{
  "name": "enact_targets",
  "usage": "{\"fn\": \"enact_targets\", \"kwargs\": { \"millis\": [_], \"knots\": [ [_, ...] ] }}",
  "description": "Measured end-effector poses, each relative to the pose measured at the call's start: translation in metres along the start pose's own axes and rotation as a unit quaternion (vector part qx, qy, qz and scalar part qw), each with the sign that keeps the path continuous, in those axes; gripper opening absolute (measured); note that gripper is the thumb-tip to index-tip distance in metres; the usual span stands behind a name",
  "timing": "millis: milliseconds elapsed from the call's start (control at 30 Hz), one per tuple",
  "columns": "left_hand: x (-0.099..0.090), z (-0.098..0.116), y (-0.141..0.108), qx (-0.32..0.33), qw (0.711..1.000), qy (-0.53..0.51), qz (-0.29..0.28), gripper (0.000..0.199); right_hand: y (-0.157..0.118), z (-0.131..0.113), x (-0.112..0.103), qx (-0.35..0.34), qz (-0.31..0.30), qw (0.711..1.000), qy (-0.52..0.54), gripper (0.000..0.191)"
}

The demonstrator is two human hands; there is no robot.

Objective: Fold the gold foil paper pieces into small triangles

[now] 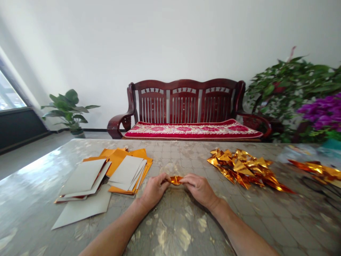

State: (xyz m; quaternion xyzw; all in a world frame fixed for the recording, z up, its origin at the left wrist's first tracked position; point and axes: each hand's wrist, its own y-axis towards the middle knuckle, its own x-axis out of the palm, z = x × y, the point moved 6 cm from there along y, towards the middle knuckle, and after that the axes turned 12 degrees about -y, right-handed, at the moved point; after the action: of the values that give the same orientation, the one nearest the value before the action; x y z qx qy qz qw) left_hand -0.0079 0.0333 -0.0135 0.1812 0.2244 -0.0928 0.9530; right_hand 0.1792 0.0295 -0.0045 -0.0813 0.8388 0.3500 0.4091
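Note:
A small folded piece of shiny gold foil paper [176,180] is held between both hands at the middle of the table [170,220]. My left hand [155,190] pinches its left end, and my right hand [199,188] pinches its right end. To the left lie white sheets [82,177] stacked loosely, with orange sheets [117,160] and a smaller white stack [126,172] beside them. Right of my hands is a heap of folded gold foil pieces [242,167], pointed in shape.
Farther right are more gold foil pieces [319,170], a clear plastic bag [298,153] and a dark cable [317,190]. A wooden bench [185,103] with a red cushion [191,131] stands beyond the table, between potted plants [68,108].

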Motion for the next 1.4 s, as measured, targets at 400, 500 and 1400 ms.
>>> {"fn": "enact_targets", "kwargs": {
  "millis": [400, 500, 1400],
  "knots": [
    [-0.004, 0.003, 0.000, 0.022, 1.000, 0.022, -0.001, 0.015, 0.003, -0.009, -0.007, -0.043, 0.030, 0.998, -0.022, 0.024],
    [-0.004, 0.005, -0.001, 0.015, 1.000, 0.017, 0.004, 0.015, 0.003, -0.008, -0.007, -0.038, 0.039, 0.998, -0.022, 0.024],
    [0.004, 0.004, -0.003, 0.031, 0.999, 0.043, 0.000, 0.021, 0.003, -0.016, -0.006, 0.029, 0.015, 0.999, 0.020, 0.025]
  ]
}}
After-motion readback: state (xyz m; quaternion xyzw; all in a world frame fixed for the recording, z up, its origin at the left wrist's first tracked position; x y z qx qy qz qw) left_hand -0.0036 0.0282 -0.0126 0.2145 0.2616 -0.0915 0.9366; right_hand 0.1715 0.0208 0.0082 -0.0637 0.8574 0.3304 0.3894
